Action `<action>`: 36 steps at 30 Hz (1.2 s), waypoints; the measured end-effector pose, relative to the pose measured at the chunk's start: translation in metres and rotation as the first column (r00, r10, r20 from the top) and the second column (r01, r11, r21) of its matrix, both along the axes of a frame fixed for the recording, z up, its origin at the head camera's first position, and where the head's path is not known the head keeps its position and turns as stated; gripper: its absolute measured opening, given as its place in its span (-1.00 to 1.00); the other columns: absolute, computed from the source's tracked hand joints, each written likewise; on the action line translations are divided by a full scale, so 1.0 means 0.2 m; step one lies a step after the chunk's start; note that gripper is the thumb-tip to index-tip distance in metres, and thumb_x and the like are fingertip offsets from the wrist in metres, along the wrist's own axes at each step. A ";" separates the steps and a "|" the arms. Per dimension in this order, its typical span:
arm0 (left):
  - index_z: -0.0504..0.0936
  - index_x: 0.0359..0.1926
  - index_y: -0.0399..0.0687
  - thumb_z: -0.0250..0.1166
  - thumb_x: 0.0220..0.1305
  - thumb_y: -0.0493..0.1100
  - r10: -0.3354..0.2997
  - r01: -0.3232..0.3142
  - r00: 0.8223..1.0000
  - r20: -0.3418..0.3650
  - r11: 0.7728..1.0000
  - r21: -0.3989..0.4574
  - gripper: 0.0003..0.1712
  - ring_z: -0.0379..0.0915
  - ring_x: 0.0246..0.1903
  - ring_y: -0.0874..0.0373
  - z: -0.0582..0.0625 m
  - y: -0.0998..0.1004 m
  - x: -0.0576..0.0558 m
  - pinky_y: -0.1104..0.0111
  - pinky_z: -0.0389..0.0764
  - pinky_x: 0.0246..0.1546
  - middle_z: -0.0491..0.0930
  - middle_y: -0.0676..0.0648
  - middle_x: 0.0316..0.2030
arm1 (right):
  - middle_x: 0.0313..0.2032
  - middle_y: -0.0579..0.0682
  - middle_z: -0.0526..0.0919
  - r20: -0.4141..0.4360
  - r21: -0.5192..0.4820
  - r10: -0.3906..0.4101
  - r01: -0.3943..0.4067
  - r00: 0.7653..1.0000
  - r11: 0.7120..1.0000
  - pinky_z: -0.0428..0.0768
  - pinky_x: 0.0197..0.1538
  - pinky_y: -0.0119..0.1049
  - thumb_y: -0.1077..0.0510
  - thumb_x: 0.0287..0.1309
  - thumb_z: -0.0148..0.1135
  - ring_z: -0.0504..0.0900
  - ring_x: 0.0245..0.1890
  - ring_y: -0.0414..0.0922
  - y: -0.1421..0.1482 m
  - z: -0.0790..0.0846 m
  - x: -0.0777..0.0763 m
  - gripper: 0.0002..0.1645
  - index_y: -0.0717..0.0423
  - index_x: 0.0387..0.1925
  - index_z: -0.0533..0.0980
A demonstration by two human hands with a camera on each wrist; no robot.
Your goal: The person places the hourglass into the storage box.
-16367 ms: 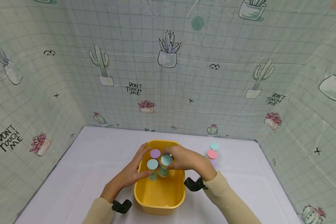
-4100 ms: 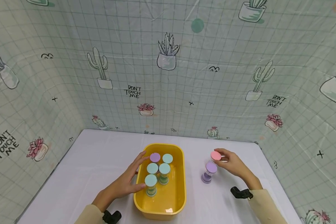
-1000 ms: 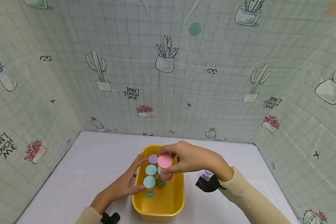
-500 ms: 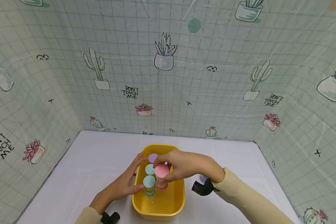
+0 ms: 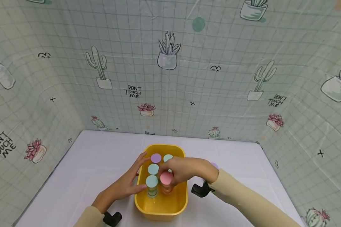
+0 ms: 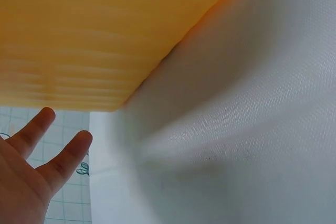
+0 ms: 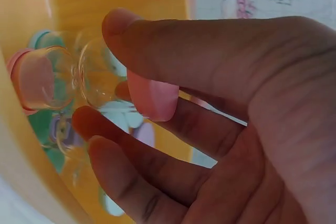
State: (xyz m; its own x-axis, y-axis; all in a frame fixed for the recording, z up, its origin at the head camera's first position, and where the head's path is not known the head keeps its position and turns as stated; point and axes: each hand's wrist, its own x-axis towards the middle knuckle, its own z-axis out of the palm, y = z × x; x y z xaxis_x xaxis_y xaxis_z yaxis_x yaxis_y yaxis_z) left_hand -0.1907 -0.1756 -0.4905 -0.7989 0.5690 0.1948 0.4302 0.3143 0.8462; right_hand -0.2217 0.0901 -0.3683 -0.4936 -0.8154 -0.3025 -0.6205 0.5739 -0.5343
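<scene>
A pink-capped hourglass point(image 5: 166, 178) stands in the yellow bin point(image 5: 159, 213), right of the front teal hourglass. My right hand point(image 5: 184, 170) reaches over the bin and holds it near its top. In the right wrist view, thumb and fingers surround the pink hourglass's upper cap point(image 7: 157, 98), its clear glass bulbs pointing to the bin floor. My left hand point(image 5: 128, 183) has its fingers spread along the bin's left side, thumb at the rim near the front teal hourglass point(image 5: 152, 181). The left wrist view shows two straight fingers beside the bin's outer wall point(image 6: 79, 35).
Behind, inside the bin, are another teal hourglass point(image 5: 153, 169), a purple one point(image 5: 156, 158) and a teal one point(image 5: 168, 158) partly hidden by my right hand. A purple hourglass point(image 5: 214, 165) stands on the table right of the bin, mostly behind my right wrist.
More teal hourglasses have come into the bin. My right hand has carried the pink hourglass from the table's right side into the bin and lowered it. The left hand stays by the rim.
</scene>
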 end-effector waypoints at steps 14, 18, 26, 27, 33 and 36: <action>0.03 0.63 0.15 0.30 0.27 0.00 -0.001 0.001 1.000 -0.007 1.000 -0.004 -0.01 -0.16 0.57 -0.43 0.01 -0.01 0.00 -0.47 0.39 0.18 -0.31 -0.09 0.67 | -0.21 -0.27 0.67 -0.047 0.088 0.005 -0.001 0.999 0.996 0.55 -0.02 -0.52 0.22 0.03 0.60 0.51 -0.23 -0.35 -0.06 -0.09 -0.01 -0.63 -0.03 -0.10 0.68; 0.02 0.63 0.08 0.31 0.27 -0.01 -0.007 0.007 1.000 -0.011 1.000 -0.002 0.00 -0.17 0.57 -0.44 0.01 -0.01 0.00 -0.48 0.38 0.18 -0.32 -0.11 0.67 | -0.22 -0.26 0.68 -0.071 0.104 0.015 -0.008 0.997 0.995 0.55 -0.01 -0.52 0.23 0.02 0.60 0.51 -0.24 -0.35 -0.07 -0.10 0.00 -0.63 -0.02 -0.11 0.68; 0.03 0.62 0.07 0.31 0.27 -0.04 -0.012 0.013 1.000 -0.017 1.000 0.006 -0.01 -0.19 0.57 -0.44 0.00 0.00 0.00 -0.49 0.37 0.18 -0.32 -0.10 0.67 | -0.29 -0.27 0.67 -0.108 0.102 0.048 -0.037 0.993 0.994 0.54 -0.04 -0.54 0.24 0.08 0.56 0.50 -0.26 -0.34 -0.07 -0.12 0.01 -0.72 0.01 -0.16 0.70; 0.03 0.63 0.07 0.31 0.27 -0.05 -0.014 0.014 1.000 -0.018 1.000 0.008 -0.01 -0.19 0.56 -0.45 0.00 0.00 0.00 -0.49 0.37 0.18 -0.32 -0.11 0.67 | -0.29 -0.27 0.67 -0.112 0.102 0.052 -0.040 0.992 0.994 0.53 -0.05 -0.55 0.25 0.09 0.55 0.50 -0.27 -0.33 -0.07 -0.12 0.01 -0.73 0.01 -0.16 0.70; 0.02 0.62 0.08 0.30 0.27 -0.03 -0.001 0.001 1.000 -0.012 1.000 0.001 -0.01 -0.17 0.56 -0.48 0.00 0.00 0.00 -0.50 0.38 0.16 -0.32 -0.14 0.67 | -0.30 -0.27 0.68 -0.126 0.097 0.063 -0.051 0.990 0.994 0.53 -0.06 -0.55 0.25 0.13 0.52 0.51 -0.28 -0.32 -0.07 -0.11 0.02 -0.76 0.02 -0.14 0.71; 0.03 0.62 0.07 0.30 0.27 -0.03 0.002 -0.001 1.000 -0.012 1.000 0.004 -0.01 -0.16 0.55 -0.47 0.00 0.00 0.00 -0.48 0.40 0.15 -0.31 -0.14 0.67 | -0.29 -0.26 0.69 -0.132 0.085 0.065 -0.054 0.989 0.995 0.53 -0.05 -0.55 0.26 0.14 0.50 0.51 -0.28 -0.32 -0.06 -0.11 0.02 -0.76 0.02 -0.14 0.71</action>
State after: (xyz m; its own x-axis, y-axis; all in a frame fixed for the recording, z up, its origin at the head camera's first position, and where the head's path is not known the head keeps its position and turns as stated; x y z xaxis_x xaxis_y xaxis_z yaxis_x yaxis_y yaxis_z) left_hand -0.1898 -0.1755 -0.4902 -0.7973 0.5669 0.2072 0.4402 0.3113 0.8422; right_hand -0.2170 0.0779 -0.3906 -0.4856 -0.8200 -0.3030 -0.7183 0.5718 -0.3965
